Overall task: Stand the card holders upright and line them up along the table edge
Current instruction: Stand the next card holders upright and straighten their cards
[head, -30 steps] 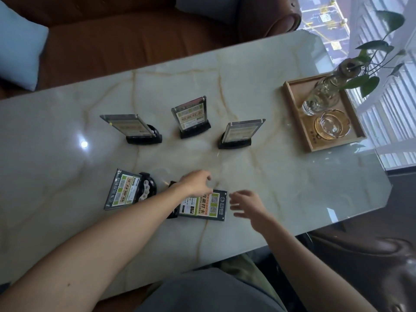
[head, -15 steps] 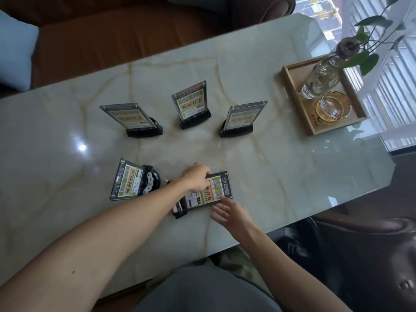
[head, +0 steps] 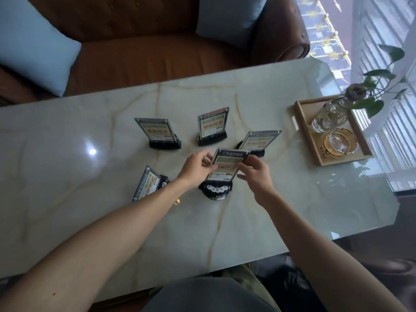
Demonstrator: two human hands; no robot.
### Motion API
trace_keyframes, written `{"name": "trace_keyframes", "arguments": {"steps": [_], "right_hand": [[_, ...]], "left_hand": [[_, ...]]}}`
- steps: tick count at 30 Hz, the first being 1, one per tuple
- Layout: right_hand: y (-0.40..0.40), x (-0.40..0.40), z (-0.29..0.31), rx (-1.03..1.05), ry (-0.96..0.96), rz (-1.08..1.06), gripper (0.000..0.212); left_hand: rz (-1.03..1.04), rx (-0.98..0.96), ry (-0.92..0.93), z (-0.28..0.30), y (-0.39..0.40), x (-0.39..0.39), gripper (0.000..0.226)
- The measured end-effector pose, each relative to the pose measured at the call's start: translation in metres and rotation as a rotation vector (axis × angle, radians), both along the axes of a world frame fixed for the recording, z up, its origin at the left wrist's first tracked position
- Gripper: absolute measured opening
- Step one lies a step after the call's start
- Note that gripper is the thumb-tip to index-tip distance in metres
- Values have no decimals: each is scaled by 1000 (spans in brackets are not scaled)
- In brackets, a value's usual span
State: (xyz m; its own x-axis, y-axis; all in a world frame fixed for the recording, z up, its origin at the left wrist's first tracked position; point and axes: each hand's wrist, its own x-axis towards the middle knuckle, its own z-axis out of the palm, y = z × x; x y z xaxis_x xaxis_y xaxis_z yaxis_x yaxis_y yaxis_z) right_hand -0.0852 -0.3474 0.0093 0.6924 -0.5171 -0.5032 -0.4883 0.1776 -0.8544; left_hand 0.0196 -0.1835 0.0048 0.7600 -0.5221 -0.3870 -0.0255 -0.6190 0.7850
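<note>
Several clear card holders with black bases are on the marble table. Three stand upright in a loose arc: the left holder, the middle holder and the right holder. A fourth holder lies on its side at the left. The fifth holder is upright near the middle, base on the table. My left hand grips its left edge and my right hand grips its right edge.
A wooden tray at the right holds a glass bottle with a green plant and a glass ashtray. A brown sofa with blue cushions runs behind the far edge. A window is at the right.
The holder that lay flat near the front has been lifted and turned upright by both hands. My right hand moved from beside it onto its right edge. The camera view tilted up.
</note>
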Motion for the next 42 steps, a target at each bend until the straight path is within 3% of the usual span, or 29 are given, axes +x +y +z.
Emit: {"name": "trace_keyframes", "arguments": {"steps": [6,12,20,23,26,33,42], "right_hand": [[4,17,7,-284,1,165,9],[17,11,2,-428,19,273,8],[26,8,6,-375,30,281,6],[27,9,9,-315,47,285,20],[31,4,11,-278,81,279,17],[41,-13,9,-188,158,207,41],[40,-41,5,-172,240,228,28]], "left_hand": [[135,-67,-46,-2,15,-3,18],[233,-106,9,-13,29,-16,25],[314,-172,110,-22,38,-23,18],[293,-145,115,-16,38,-24,20],[277,-88,56,-8,42,-28,20],[341,-178,49,-2,58,-34,15],[310,-141,172,-8,58,-72,11]]}}
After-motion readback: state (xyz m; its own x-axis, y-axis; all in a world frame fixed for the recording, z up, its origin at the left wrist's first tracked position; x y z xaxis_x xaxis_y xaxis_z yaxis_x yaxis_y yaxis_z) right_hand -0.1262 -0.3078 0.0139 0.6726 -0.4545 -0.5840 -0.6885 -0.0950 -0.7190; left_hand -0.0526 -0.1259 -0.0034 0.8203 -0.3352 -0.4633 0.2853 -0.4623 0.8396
